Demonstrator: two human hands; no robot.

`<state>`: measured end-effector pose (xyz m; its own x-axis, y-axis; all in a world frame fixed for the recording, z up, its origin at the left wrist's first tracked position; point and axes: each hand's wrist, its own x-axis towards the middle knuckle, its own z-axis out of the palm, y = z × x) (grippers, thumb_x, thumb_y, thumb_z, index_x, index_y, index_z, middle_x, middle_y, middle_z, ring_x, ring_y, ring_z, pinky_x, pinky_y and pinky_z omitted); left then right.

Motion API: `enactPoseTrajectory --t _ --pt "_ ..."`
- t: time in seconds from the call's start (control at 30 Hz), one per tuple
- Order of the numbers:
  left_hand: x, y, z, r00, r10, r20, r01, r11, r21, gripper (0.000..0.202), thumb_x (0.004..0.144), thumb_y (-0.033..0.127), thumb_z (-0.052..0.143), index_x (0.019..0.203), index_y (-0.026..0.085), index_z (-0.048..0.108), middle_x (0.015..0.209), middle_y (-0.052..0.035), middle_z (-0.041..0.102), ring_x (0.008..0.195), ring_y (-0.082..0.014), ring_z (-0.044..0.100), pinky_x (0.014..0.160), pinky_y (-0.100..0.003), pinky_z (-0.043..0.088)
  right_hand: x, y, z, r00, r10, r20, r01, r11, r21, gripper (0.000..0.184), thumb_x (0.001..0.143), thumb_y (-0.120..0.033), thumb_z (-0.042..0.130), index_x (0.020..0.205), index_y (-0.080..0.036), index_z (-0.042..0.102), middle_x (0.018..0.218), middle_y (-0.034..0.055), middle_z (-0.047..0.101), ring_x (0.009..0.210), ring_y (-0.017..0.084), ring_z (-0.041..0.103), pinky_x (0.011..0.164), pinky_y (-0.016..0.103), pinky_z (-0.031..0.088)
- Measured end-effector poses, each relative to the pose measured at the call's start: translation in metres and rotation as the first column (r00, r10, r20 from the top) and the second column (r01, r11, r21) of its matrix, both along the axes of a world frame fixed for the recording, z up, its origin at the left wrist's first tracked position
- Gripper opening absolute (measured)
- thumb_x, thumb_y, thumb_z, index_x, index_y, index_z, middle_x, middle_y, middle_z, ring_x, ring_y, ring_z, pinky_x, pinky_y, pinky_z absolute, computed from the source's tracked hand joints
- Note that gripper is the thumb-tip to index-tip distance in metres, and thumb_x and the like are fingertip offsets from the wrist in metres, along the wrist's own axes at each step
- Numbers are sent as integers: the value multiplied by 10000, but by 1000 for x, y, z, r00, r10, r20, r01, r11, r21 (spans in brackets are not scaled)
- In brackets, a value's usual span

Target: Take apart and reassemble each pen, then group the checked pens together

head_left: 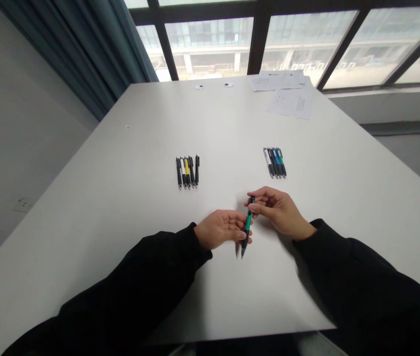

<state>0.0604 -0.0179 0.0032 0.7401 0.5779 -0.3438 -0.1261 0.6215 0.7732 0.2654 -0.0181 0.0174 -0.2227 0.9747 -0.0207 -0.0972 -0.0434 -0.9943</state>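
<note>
Plainly, in head view: slim green-and-black plastic-looking pen point(249, 220) above white bench point(99, 212), left hand point(220, 229) fingers clamped on lower barrel, right hand point(280, 212) fingers pinching upper end. Probably light, stiff, smooth; dark lower grip likely surest hold. No container visible; black-white-yellow pen row point(187, 167) and white-black-blue-green pen row point(276, 160) lie loose.

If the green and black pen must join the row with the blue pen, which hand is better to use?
Probably the right hand. It grips the green and black pen near its top and is nearer the white, black, blue and green pen row. The left hand, lower down the pen, is farther.
</note>
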Motion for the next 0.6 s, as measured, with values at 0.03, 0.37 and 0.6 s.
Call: enactPoseTrajectory --t 0.03,0.37,0.6 --pt "0 0 -1 1000 -1 0 1 1000 2 468 586 221 909 968 87 674 843 -91 713 763 -222 727 736 -347 574 0 0 0 1000 -6 -1 6 1000 2 336 722 -315 827 978 -161 674 734 15 690 599 131 636 625 311 548" --pt "0 -1 0 1000 20 -17 -19 1000 12 478 585 238 909 970 97 663 839 -79 707 758 -212 726 723 -330 574 0 1 -4 1000 -11 9 11 1000 25 425 750 -367 796 1087 -169 631 802 35 682 629 143 624 627 325 533" --pt "6 8 -4 928 372 -20 -367 922 125 486 586 263 912 933 93 617 802 -46 692 710 -135 676 685 -261 552 -6 -18 4 737 -9 676 -207 949 239 343 853 -454 665 690 -199 505 570 -25 525 519 117 449 520 266 326"
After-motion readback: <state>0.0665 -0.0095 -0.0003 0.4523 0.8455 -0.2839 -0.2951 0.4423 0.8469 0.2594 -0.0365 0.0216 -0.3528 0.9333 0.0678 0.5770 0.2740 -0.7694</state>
